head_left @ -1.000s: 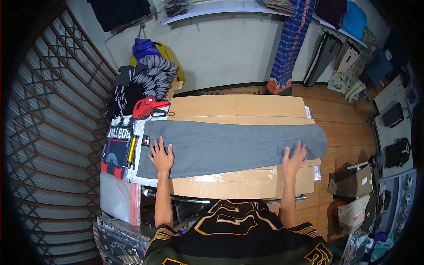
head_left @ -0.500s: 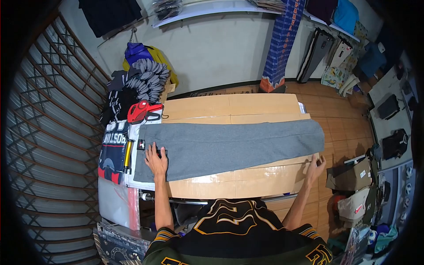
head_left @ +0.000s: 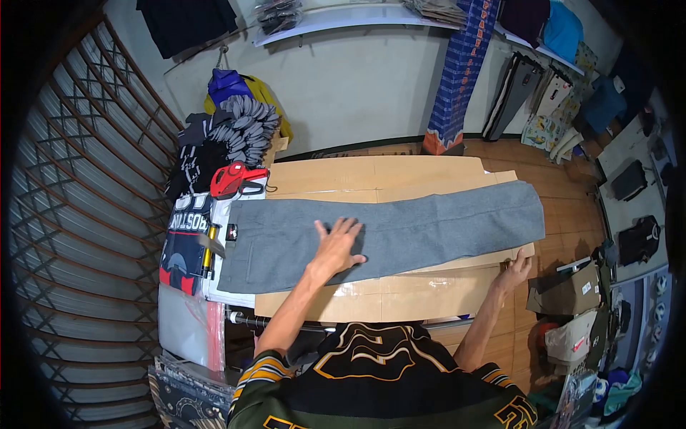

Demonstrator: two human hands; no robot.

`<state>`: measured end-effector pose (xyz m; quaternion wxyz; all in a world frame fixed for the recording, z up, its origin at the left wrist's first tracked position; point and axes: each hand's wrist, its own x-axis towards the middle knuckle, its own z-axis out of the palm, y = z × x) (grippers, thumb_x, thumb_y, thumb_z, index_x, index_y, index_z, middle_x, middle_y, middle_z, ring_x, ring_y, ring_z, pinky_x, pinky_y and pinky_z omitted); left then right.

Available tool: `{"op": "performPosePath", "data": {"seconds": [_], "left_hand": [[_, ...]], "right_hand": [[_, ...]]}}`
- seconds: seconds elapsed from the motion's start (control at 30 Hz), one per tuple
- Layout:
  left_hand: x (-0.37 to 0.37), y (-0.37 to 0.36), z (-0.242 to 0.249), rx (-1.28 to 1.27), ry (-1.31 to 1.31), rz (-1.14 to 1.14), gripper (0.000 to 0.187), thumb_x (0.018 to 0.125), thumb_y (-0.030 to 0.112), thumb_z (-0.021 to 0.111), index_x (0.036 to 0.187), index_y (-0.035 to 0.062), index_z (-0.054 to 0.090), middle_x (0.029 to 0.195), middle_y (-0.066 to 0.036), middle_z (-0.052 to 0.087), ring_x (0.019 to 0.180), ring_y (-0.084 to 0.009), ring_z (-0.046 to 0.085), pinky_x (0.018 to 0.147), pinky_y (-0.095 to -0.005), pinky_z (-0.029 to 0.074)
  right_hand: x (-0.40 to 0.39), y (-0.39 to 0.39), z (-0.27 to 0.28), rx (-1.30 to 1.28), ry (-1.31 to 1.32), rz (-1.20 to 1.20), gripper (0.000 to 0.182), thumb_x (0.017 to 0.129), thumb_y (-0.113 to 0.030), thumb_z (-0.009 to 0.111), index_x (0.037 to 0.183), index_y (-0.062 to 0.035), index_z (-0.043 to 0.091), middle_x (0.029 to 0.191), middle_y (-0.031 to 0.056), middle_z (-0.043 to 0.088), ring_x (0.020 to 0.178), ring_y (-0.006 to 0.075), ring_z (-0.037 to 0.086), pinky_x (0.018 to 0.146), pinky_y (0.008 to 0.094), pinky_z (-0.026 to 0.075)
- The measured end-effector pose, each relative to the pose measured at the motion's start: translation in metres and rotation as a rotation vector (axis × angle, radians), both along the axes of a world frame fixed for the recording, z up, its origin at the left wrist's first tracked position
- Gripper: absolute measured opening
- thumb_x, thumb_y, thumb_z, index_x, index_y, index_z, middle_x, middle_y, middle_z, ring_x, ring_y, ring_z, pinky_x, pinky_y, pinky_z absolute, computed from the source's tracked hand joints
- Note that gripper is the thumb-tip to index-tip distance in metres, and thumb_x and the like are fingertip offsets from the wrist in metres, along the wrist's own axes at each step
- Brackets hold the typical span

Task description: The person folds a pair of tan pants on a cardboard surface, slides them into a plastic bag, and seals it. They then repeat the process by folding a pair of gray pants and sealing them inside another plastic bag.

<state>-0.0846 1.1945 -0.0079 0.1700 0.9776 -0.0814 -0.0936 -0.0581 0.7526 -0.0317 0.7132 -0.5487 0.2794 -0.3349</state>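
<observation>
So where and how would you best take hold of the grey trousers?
I'd grip the grey trousers by the leg end, coming from the person's right with the right hand: it juts past the cardboard, probably leaving room to pinch from above and below, while the rest lies fairly flat.

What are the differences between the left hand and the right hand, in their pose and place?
The left hand has its fingers spread, while the right hand has its fingers curled. The left hand is over the grey garment; the right hand is at the right end of the cardboard. Both hands are bare.
</observation>
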Motion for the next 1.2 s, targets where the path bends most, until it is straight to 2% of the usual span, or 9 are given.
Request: {"op": "performPosePath", "data": {"seconds": [0.13,0.33,0.53,0.63,0.7,0.83,1.0,1.1,1.2], "left_hand": [[0.039,-0.027,-0.012,0.017,0.067,-0.213,0.147,0.051,0.055,0.098,0.162,-0.0044,0.022,0.170,-0.025,0.023,0.157,-0.0470,0.020,0.117,-0.0824,0.008],[0.064,-0.036,-0.025,0.098,0.123,-0.260,0.176,0.033,0.066,0.099,0.165,-0.0020,0.004,0.171,-0.032,0.004,0.158,-0.0518,0.003,0.118,-0.0813,0.005],[0.039,-0.025,-0.014,-0.059,0.025,-0.167,0.173,0.038,0.067,0.098,0.166,-0.0006,0.003,0.171,-0.031,0.004,0.158,-0.0515,0.002,0.119,-0.0794,0.003],[0.006,-0.001,-0.011,-0.244,-0.126,0.153,0.162,0.049,0.064,0.097,0.166,-0.0002,0.005,0.171,-0.032,0.009,0.158,-0.0517,0.005,0.121,-0.0765,0.004],[-0.024,0.032,-0.015,-0.310,-0.304,0.401,0.131,0.071,0.054,0.091,0.163,-0.0020,0.016,0.167,-0.032,0.022,0.157,-0.0508,0.015,0.121,-0.0744,0.008],[-0.088,0.122,-0.040,-0.199,-0.545,0.853,0.093,0.090,0.039,0.079,0.158,-0.0024,0.032,0.163,-0.028,0.035,0.154,-0.0506,0.026,0.117,-0.0773,0.013],[-0.161,0.180,-0.051,-0.087,-0.453,1.172,0.066,0.100,0.028,0.067,0.153,-0.0015,0.042,0.160,-0.025,0.041,0.155,-0.0454,0.028,0.117,-0.0781,0.014],[-0.180,0.185,-0.076,-0.101,-0.468,1.235,0.059,0.102,0.026,0.063,0.151,-0.0016,0.045,0.160,-0.024,0.042,0.155,-0.0439,0.028,0.118,-0.0767,0.013],[-0.184,0.183,-0.100,-0.037,-0.498,1.251,0.054,0.104,0.027,0.057,0.149,-0.0015,0.048,0.161,-0.023,0.041,0.154,-0.0429,0.029,0.121,-0.0740,0.012]], "right_hand": [[-0.008,0.013,0.006,0.129,-0.068,0.094,0.040,0.104,-0.036,0.066,0.128,-0.0059,0.055,0.103,0.0037,0.060,0.083,0.0125,0.054,0.070,0.0280,0.047],[-0.022,0.041,0.007,0.293,-0.109,0.218,0.034,0.104,-0.042,0.064,0.115,-0.0104,0.056,0.087,-0.0020,0.050,0.074,0.0090,0.046,0.066,0.0276,0.045],[-0.034,0.086,0.006,0.489,-0.147,0.287,0.053,0.103,-0.063,0.054,0.106,-0.0102,0.055,0.079,-0.0024,0.042,0.065,0.0092,0.041,0.066,0.0256,0.041],[-0.044,0.103,-0.019,0.579,-0.214,0.439,0.064,0.102,-0.071,0.045,0.108,-0.0081,0.056,0.078,-0.0008,0.045,0.065,0.0117,0.044,0.069,0.0279,0.042],[-0.048,0.113,-0.056,0.639,-0.300,0.611,0.070,0.103,-0.072,0.041,0.116,-0.0055,0.057,0.078,0.0020,0.054,0.067,0.0163,0.052,0.072,0.0334,0.048],[-0.063,0.173,-0.072,0.152,-0.165,0.663,0.074,0.104,-0.069,0.040,0.126,0.0001,0.057,0.101,0.0134,0.065,0.095,0.0277,0.063,0.088,0.0418,0.050],[-0.075,0.220,0.001,-0.647,-0.243,1.140,0.069,0.108,-0.055,0.040,0.141,0.0031,0.055,0.138,0.0261,0.061,0.136,0.0369,0.053,0.114,0.0490,0.038],[-0.068,0.250,-0.004,-0.897,-0.370,1.230,0.059,0.099,-0.038,0.063,0.142,0.0014,0.058,0.152,0.0244,0.055,0.144,0.0362,0.049,0.114,0.0491,0.038],[-0.065,0.273,-0.016,-1.196,-0.375,1.342,0.055,0.098,-0.034,0.067,0.141,0.0000,0.058,0.147,0.0204,0.060,0.138,0.0420,0.051,0.116,0.0540,0.034]]}}
